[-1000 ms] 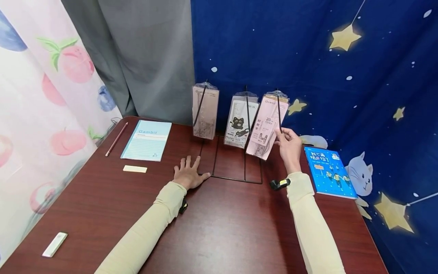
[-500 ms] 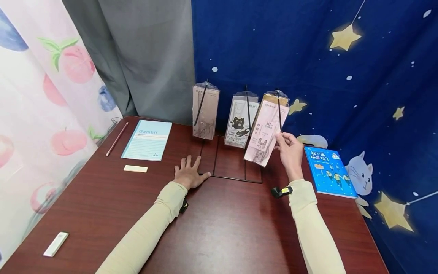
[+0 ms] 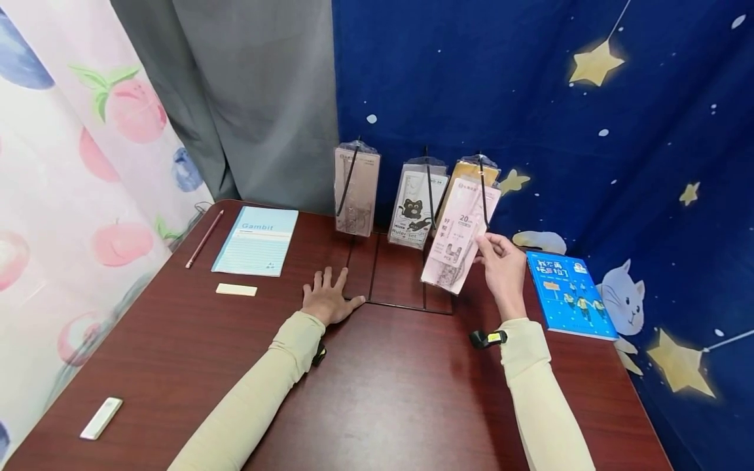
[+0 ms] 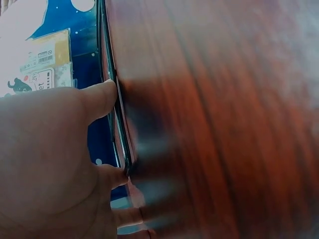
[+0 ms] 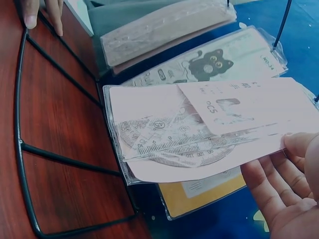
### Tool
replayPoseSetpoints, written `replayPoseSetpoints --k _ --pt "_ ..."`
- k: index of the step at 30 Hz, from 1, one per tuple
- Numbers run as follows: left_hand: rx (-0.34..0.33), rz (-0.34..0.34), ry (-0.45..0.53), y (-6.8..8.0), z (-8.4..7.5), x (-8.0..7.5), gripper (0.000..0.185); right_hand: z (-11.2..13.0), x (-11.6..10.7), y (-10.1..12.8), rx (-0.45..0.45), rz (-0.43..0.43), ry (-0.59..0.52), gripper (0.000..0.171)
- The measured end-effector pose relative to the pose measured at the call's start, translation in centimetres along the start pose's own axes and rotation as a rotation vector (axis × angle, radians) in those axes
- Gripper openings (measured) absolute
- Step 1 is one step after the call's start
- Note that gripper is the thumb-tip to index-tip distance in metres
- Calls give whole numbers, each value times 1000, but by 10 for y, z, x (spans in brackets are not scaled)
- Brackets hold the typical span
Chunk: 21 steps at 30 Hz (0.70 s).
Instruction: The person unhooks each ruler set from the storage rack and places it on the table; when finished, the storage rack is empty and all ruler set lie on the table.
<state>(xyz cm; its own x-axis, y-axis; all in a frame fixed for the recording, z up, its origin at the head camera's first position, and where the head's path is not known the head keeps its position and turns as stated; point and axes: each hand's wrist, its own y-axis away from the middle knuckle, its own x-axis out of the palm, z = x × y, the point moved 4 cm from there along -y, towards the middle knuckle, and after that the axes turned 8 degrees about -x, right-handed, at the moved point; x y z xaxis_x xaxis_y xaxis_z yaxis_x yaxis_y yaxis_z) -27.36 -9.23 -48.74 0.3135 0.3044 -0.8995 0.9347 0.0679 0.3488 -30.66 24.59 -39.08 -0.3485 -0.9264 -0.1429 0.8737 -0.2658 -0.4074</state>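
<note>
Pink ruler-set packet is pinched at its right edge by the right hand, thumb and fingers closed on the sleeve; the packet hangs tilted, long axis running from upper right, by the rack's right peg, to lower left, its body lying left of and slightly above the grip. The right wrist view shows a protractor and rulers inside the clear sleeve, with a yellow-backed packet directly behind it. Whether the pink packet's hole is on the peg or clear of it cannot be told. The left hand lies flat, fingers spread, on the table, its fingertips at the front left corner of the black wire rack; it holds nothing. Farther back on the rack hang a cat-print ruler set on the middle peg and a tan packet on the left peg, both close neighbours of the pink one. Well apart stand a blue book to the right, a light blue notebook, a pencil and an eraser to the left.
</note>
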Motion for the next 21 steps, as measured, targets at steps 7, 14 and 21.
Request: replayPoseSetpoints --k 7,14,21 --pt "12 -10 -16 -1 0 0 85 3 -5 9 1 0 38 37" --pt "10 -6 -26 -1 1 -1 85 7 -8 21 7 10 21 35" --pt "13 0 -27 -1 0 -1 85 13 -14 31 19 20 60 37"
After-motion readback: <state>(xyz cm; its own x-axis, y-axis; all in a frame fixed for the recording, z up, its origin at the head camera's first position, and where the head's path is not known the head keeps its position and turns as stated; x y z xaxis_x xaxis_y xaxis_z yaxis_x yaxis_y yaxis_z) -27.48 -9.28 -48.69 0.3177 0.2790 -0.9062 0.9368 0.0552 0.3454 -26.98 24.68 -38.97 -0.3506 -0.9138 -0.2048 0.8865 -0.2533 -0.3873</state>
